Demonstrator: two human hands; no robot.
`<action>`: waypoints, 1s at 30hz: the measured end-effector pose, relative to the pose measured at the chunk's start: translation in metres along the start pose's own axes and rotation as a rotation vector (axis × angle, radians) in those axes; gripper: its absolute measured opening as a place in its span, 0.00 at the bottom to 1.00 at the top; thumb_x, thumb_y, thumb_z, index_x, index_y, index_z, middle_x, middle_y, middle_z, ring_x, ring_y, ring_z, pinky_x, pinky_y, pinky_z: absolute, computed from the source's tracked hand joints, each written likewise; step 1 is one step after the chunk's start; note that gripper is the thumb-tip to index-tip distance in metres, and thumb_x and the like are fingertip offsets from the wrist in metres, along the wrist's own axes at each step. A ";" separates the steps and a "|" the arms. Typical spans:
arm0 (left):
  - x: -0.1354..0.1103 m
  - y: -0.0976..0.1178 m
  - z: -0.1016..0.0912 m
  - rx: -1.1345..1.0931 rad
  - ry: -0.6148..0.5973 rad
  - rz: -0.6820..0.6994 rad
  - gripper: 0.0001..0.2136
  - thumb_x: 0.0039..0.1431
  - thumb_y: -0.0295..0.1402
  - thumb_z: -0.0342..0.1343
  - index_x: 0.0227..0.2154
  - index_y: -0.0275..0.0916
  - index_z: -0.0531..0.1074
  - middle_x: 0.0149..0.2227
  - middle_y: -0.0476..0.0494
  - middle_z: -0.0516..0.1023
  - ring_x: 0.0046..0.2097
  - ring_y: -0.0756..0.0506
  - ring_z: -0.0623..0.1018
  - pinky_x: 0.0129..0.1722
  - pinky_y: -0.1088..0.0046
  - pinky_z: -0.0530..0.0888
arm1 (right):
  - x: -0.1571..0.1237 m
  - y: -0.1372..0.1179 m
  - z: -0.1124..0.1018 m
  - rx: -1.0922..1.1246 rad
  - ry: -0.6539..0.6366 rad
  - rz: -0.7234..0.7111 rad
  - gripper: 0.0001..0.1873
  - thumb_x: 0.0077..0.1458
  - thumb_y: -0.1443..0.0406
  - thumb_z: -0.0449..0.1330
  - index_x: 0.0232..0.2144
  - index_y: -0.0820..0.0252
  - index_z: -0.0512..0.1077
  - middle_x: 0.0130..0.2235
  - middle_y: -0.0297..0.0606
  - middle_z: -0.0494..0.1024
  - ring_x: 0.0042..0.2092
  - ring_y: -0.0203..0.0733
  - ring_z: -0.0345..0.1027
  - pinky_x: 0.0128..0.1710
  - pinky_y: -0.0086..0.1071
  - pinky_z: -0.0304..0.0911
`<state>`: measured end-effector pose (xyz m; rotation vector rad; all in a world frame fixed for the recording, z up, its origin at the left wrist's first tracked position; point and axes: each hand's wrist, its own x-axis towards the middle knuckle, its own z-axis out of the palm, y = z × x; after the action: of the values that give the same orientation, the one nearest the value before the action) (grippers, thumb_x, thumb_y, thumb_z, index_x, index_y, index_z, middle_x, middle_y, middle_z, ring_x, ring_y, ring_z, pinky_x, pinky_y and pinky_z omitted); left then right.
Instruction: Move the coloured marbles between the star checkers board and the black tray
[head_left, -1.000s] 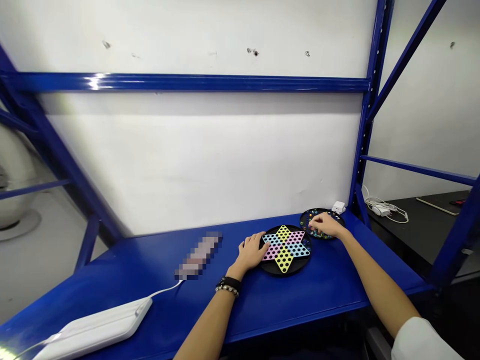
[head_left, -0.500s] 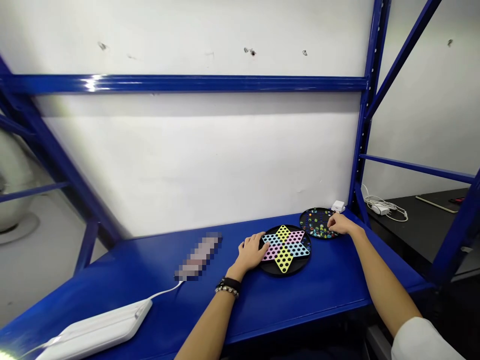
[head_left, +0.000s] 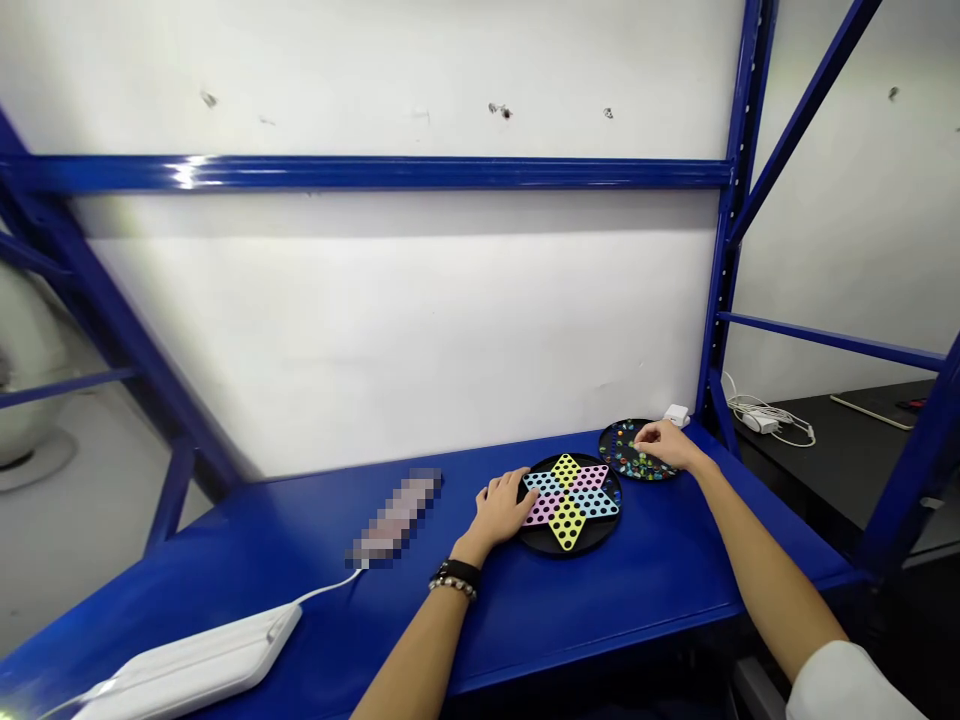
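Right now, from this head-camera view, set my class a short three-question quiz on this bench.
1. Which hand is over the round black marble tray?
2. True or false: the small white box stands in front of the star-shaped board on the blue bench.
3. Fill in the colour: the top and bottom points of the star, by the left hand, are ____.

Key: 1. The right hand. 2. False: it stands behind the tray. 3. Yellow.
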<state>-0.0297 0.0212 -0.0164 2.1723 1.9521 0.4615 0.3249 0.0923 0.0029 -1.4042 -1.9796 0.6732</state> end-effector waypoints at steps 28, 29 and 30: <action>-0.009 0.009 -0.006 -0.020 -0.016 -0.007 0.24 0.64 0.45 0.41 0.61 0.46 0.61 0.62 0.41 0.67 0.63 0.36 0.63 0.63 0.48 0.55 | 0.064 -0.017 0.075 -0.616 -0.090 0.124 0.21 0.62 0.67 0.46 0.52 0.63 0.72 0.58 0.52 0.69 0.60 0.56 0.58 0.56 0.49 0.51; -0.009 0.009 -0.006 -0.025 -0.017 -0.005 0.24 0.64 0.45 0.42 0.61 0.45 0.61 0.62 0.41 0.66 0.63 0.36 0.63 0.63 0.48 0.55 | 0.063 -0.017 0.075 -0.621 -0.089 0.119 0.20 0.61 0.69 0.46 0.50 0.64 0.73 0.55 0.52 0.72 0.58 0.54 0.61 0.55 0.46 0.52; -0.010 0.010 -0.007 -0.030 -0.018 -0.004 0.24 0.64 0.45 0.42 0.61 0.44 0.62 0.62 0.40 0.66 0.63 0.35 0.62 0.63 0.48 0.54 | 0.061 -0.017 0.075 -0.625 -0.088 0.117 0.19 0.60 0.70 0.47 0.48 0.65 0.73 0.52 0.52 0.74 0.55 0.53 0.63 0.54 0.43 0.54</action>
<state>-0.0234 0.0101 -0.0079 2.1459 1.9272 0.4658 0.2443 0.1409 -0.0247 -1.8823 -2.3049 0.1560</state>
